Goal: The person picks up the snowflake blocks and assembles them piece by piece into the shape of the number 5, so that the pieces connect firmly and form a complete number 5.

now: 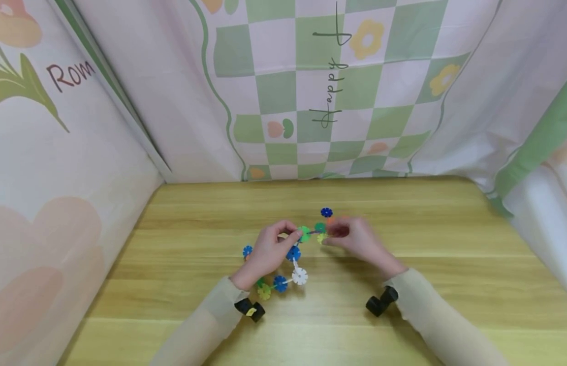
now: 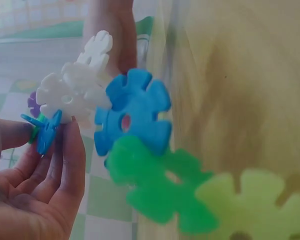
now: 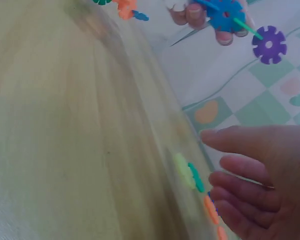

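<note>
My left hand (image 1: 268,248) pinches a chain of flower-shaped interlocking plastic discs near one end. Joined along that chain are a white disc (image 1: 300,276), blue discs (image 2: 135,112), a green disc (image 2: 162,185) and a yellow disc (image 1: 263,292). Beyond the left fingertips, a purple disc (image 3: 269,45) sticks out at the chain's end. My right hand (image 1: 360,241) hovers to the right, thumb and fingers apart and nothing between them. Close to its fingers lie loose discs on the table: dark blue (image 1: 326,212), green (image 1: 320,227), pale yellow (image 3: 184,171) and orange (image 3: 211,210).
A wood-grain table (image 1: 196,213) lies under both hands. Behind it hangs a green-and-white checked curtain (image 1: 311,91), and a printed white sheet (image 1: 59,178) borders the left side. Each sleeve carries a black wrist camera, such as the right one (image 1: 381,301).
</note>
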`<move>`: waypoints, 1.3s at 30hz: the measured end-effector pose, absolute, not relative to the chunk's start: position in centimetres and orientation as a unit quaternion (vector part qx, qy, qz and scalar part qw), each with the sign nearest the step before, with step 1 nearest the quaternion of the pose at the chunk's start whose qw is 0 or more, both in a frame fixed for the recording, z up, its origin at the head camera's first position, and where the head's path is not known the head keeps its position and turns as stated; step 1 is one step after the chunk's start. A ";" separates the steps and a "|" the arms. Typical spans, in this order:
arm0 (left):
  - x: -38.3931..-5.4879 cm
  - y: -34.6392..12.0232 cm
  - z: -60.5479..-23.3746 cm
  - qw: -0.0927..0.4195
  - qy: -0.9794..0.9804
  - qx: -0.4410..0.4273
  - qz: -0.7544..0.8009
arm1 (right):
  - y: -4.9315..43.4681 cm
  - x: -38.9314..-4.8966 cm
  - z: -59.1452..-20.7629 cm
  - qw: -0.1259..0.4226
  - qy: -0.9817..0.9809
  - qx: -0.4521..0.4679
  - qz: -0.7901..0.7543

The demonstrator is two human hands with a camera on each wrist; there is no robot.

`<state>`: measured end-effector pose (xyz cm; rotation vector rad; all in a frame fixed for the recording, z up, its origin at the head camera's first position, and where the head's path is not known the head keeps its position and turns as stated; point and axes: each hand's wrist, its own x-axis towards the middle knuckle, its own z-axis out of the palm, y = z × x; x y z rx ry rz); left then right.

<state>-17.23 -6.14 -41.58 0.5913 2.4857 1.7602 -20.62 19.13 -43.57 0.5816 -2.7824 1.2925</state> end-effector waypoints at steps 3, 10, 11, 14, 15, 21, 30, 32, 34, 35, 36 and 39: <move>-17.2 -6.2 -41.6 0.021 0.799 0.188 0.571 | 19.1 -20.9 -44.3 -0.001 -0.902 0.181 0.393; -17.2 -6.2 -41.7 0.027 0.797 0.179 0.576 | 18.7 -21.4 -44.9 -0.016 -0.917 0.170 0.360; -17.2 -6.2 -41.7 0.027 0.797 0.180 0.576 | 18.6 -21.4 -44.9 -0.019 -0.917 0.168 0.360; -17.2 -6.2 -41.7 0.028 0.797 0.180 0.577 | 18.5 -21.5 -44.8 -0.027 -0.917 0.165 0.362; -17.2 -6.2 -41.7 0.028 0.796 0.180 0.577 | 18.4 -21.6 -44.7 -0.030 -0.917 0.164 0.364; -17.2 -6.2 -41.7 0.032 0.795 0.175 0.580 | 18.3 -21.6 -44.8 -0.037 -0.912 0.155 0.378; -17.3 -6.2 -41.7 0.027 0.799 0.176 0.574 | 18.8 -20.9 -45.0 -0.022 -0.884 0.160 0.440; -17.3 -6.3 -41.8 0.026 0.801 0.177 0.572 | 18.9 -20.7 -44.8 -0.020 -0.877 0.145 0.458; -17.2 -6.3 -41.7 0.026 0.802 0.178 0.570 | 19.0 -20.5 -44.4 -0.016 -0.869 0.135 0.476; -17.2 -6.3 -41.7 0.027 0.802 0.177 0.570 | 19.1 -20.4 -44.2 -0.014 -0.865 0.134 0.484; -17.2 -6.3 -41.7 0.028 0.802 0.177 0.570 | 19.1 -20.3 -43.9 -0.012 -0.862 0.131 0.489; -17.2 -6.3 -41.7 0.030 0.802 0.177 0.570 | 19.2 -19.9 -43.1 -0.008 -0.854 0.125 0.505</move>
